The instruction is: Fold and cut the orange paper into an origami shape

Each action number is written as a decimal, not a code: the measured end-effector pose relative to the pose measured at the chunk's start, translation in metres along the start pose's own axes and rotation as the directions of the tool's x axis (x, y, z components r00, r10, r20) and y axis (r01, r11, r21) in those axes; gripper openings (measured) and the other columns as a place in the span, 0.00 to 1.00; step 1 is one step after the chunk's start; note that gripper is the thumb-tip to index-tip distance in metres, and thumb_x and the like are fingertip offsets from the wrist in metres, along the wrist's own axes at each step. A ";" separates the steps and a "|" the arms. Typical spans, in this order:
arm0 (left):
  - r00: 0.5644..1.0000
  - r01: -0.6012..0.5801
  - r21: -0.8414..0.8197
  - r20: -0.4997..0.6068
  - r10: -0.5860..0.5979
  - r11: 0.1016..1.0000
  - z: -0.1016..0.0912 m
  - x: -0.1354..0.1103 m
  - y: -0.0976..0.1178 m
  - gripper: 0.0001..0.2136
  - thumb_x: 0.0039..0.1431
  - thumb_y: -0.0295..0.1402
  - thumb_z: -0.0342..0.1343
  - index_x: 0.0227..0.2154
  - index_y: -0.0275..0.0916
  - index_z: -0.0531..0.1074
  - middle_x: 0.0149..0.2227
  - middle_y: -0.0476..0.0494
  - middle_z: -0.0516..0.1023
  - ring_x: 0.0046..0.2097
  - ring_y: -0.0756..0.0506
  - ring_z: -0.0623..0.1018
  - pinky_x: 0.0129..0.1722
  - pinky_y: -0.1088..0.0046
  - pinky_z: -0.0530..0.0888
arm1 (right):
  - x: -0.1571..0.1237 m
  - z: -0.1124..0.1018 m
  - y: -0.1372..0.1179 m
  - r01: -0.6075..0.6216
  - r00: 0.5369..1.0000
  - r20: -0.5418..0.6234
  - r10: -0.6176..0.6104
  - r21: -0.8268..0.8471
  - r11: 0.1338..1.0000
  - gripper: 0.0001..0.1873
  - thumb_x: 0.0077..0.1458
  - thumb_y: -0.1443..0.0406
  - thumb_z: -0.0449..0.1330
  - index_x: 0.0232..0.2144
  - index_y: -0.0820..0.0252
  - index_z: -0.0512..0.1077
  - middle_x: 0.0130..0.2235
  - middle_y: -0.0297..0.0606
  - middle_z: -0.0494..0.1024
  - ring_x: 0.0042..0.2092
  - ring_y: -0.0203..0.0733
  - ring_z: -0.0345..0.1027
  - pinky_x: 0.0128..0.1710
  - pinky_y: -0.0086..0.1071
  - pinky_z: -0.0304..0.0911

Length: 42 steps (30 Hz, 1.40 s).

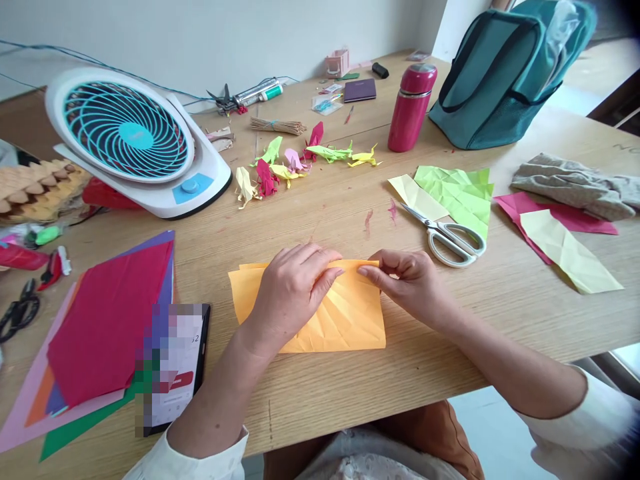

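A folded sheet of orange paper [345, 320] lies near the table's front edge, with crease lines fanning across its surface. My left hand [295, 287] rests over its left half, thumb and fingers closed on the upper edge. At the top right corner my right hand [413, 277] pinches the paper between thumb and curled fingers. White-handled scissors [453, 243] lie beyond my right hand, blades pointing up and left. Several small folded paper figures [295, 163] in green, pink, red and yellow stand farther back.
A white fan [135, 137] stands at the back left. Coloured paper sheets [110, 320] and a phone [177, 373] lie left. A red flask [411, 110] and teal bag [493, 80] stand at the back right. Creased green paper [455, 193] lies by the scissors.
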<state>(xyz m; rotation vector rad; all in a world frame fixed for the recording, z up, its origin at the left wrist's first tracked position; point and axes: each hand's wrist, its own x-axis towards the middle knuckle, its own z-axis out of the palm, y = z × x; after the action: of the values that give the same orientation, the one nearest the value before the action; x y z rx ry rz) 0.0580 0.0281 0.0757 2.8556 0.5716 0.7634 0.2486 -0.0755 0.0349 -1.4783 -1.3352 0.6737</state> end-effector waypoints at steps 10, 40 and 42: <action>0.976 0.215 -0.224 0.006 -0.219 0.951 -0.001 -0.003 0.003 0.07 0.66 0.30 0.58 0.31 0.40 0.73 0.29 0.53 0.76 0.32 0.51 0.75 0.34 0.74 0.67 | 0.000 0.003 0.001 -0.030 0.999 0.043 0.018 0.291 0.956 0.13 0.61 0.55 0.64 0.42 0.56 0.70 0.25 0.27 0.65 0.27 0.33 0.56 0.26 0.30 0.52; 0.920 0.321 -0.202 -0.166 -0.355 0.925 -0.002 -0.011 -0.007 0.06 0.66 0.30 0.57 0.31 0.41 0.72 0.31 0.52 0.78 0.34 0.49 0.77 0.36 0.72 0.70 | 0.002 0.002 0.004 -0.105 0.991 0.108 0.078 0.267 0.958 0.16 0.65 0.54 0.59 0.31 0.58 0.71 0.28 0.33 0.73 0.31 0.35 0.65 0.30 0.31 0.58; 0.918 0.324 -0.208 -0.168 -0.360 0.923 -0.002 -0.011 -0.007 0.06 0.66 0.30 0.58 0.31 0.41 0.73 0.31 0.52 0.78 0.34 0.49 0.77 0.36 0.72 0.71 | 0.002 0.001 0.003 -0.105 0.990 0.112 0.082 0.216 0.971 0.17 0.65 0.53 0.58 0.30 0.59 0.71 0.28 0.33 0.73 0.30 0.35 0.63 0.30 0.31 0.57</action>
<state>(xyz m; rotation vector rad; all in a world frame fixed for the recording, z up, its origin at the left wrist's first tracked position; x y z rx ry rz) 0.0459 0.0302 0.0705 2.4348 0.9502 0.9893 0.2494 -0.0734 0.0326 -1.3472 -1.2288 0.9396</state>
